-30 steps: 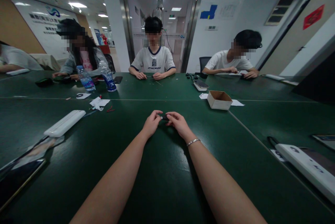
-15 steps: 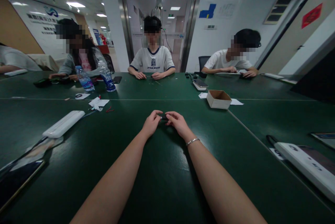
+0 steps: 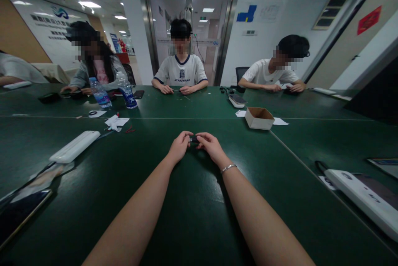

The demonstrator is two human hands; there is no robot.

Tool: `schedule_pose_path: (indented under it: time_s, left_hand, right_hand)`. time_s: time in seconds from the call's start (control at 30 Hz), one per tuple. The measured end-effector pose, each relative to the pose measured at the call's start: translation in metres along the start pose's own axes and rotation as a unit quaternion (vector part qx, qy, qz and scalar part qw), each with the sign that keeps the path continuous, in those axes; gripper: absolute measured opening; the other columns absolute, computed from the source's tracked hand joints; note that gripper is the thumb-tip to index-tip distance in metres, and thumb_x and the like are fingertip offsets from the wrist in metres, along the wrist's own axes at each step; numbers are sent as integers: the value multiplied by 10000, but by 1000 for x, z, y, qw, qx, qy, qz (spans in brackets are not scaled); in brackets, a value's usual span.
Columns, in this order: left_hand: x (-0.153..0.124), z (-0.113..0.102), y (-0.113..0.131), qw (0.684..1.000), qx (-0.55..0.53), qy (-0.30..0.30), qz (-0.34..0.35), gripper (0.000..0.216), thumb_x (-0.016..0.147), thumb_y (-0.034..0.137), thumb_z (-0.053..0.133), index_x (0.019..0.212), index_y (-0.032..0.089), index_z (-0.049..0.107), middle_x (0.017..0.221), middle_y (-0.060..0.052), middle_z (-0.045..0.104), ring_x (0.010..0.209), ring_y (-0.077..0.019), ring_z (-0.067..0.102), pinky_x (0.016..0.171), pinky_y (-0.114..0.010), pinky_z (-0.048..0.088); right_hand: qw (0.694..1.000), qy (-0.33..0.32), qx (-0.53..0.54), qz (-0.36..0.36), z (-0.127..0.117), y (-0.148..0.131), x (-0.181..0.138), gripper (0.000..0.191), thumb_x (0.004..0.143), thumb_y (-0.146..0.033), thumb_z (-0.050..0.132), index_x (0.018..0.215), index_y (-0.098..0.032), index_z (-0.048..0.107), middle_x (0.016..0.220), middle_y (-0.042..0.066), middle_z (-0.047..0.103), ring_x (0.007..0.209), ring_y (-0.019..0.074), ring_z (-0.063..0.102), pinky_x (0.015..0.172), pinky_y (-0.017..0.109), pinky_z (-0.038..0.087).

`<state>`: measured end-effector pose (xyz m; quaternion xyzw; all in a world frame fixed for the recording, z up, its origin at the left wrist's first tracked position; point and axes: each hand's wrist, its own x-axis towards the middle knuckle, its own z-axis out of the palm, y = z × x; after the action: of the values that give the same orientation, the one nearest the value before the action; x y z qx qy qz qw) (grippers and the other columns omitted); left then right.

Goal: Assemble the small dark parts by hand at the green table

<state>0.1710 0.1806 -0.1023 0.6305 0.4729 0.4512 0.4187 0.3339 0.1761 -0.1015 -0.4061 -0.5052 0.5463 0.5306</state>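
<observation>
Over the middle of the green table (image 3: 199, 199), my left hand (image 3: 179, 146) and my right hand (image 3: 212, 145) face each other. Between their fingertips is a small black piece (image 3: 194, 139) with a shiny, silvery end towards the left. My left fingers are closed at that silvery end. My right thumb and fingers pinch the black end, with a silver bracelet on that wrist. Its exact kind is too small to make out, and the fingers cover part of it.
A small open box (image 3: 260, 118) lies beyond my right hand. White power strips stand left (image 3: 75, 146) and right (image 3: 362, 191). Scraps of paper (image 3: 116, 122) and two bottles (image 3: 127, 90) are at the far left. Several people sit across the table.
Slightly more of the black piece shows between my fingertips. Both hands have stayed in nearly the same place.
</observation>
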Motion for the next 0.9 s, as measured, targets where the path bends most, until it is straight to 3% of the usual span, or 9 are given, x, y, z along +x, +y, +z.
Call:
schedule_pose_path:
  time_s: [0.13, 0.3, 0.4, 0.5, 0.57, 0.63, 0.7, 0.83, 0.9]
  left_hand:
    - [1, 1, -3, 1000, -6, 1, 5, 283, 836, 250, 463, 1077, 193, 599, 696, 19, 532, 588, -104, 472, 563, -215, 379]
    - [0, 2, 3, 1000, -12, -2, 7, 275, 827, 244, 464, 1057, 187, 605, 654, 25, 503, 585, -112, 473, 574, -222, 387]
    - [-1, 1, 5, 1000, -12, 1, 7, 276, 859, 268, 431, 1063, 188, 599, 637, 31, 488, 557, -107, 456, 567, -223, 385]
    - [-1, 0, 4, 1000, -2, 26, 13, 284, 891, 299, 394, 1065, 190, 590, 638, 29, 495, 548, -108, 457, 564, -225, 387]
    - [-1, 0, 2, 999, 11, 33, 22, 283, 900, 313, 395, 1065, 192, 590, 658, 21, 521, 563, -113, 474, 570, -229, 391]
    - [0, 0, 0, 999, 24, 33, 33, 273, 899, 321, 415, 1062, 195, 595, 703, 6, 564, 603, -121, 507, 594, -235, 401]
    - [1, -1, -2, 998, 35, 35, 41, 257, 897, 315, 433, 1054, 197, 598, 767, -11, 604, 661, -129, 543, 632, -239, 412]
    - [3, 0, -6, 997, 38, 50, 38, 236, 899, 292, 433, 1045, 204, 596, 861, -28, 646, 745, -138, 586, 680, -244, 423]
    - [3, 0, -8, 998, 28, 49, 32, 233, 894, 291, 443, 1048, 208, 597, 867, -31, 652, 759, -144, 595, 687, -246, 431]
  right_hand:
    - [1000, 0, 5, 0, 0, 1, 1, 409, 639, -461, 777, 902, -173, 654, 653, -17, 625, 532, 112, 570, 591, 257, 485]
    - [1000, -15, -15, 4, 1, 0, 0, 368, 700, -511, 725, 787, -173, 609, 442, -69, 474, 446, 116, 509, 575, 275, 490]
    - [1000, -30, 7, -4, 0, -3, -2, 382, 647, -409, 783, 905, -191, 605, 605, -62, 552, 484, 99, 536, 603, 279, 517]
    - [998, -45, 34, 5, -2, -7, -4, 638, 578, -296, 830, 1145, -267, 537, 893, -24, 604, 604, 111, 624, 639, 280, 539]
    - [998, -51, 24, 22, -2, -7, -4, 595, 653, -350, 786, 1176, -260, 518, 892, -5, 607, 611, 120, 635, 624, 277, 534]
    - [998, -60, -3, 28, -1, -6, -3, 410, 752, -432, 690, 1070, -205, 564, 777, -4, 602, 564, 115, 608, 591, 265, 512]
    - [997, -72, -27, 12, 0, -6, -3, 323, 752, -416, 685, 957, -188, 588, 751, -5, 598, 554, 106, 583, 579, 254, 493]
    - [997, -70, -38, -23, 1, -7, -3, 577, 549, -186, 819, 1066, -252, 571, 961, -10, 605, 732, 117, 610, 668, 243, 496]
    - [997, -58, -48, -12, 2, -7, -3, 510, 615, -238, 791, 1072, -241, 565, 897, -9, 610, 732, 120, 603, 679, 249, 495]
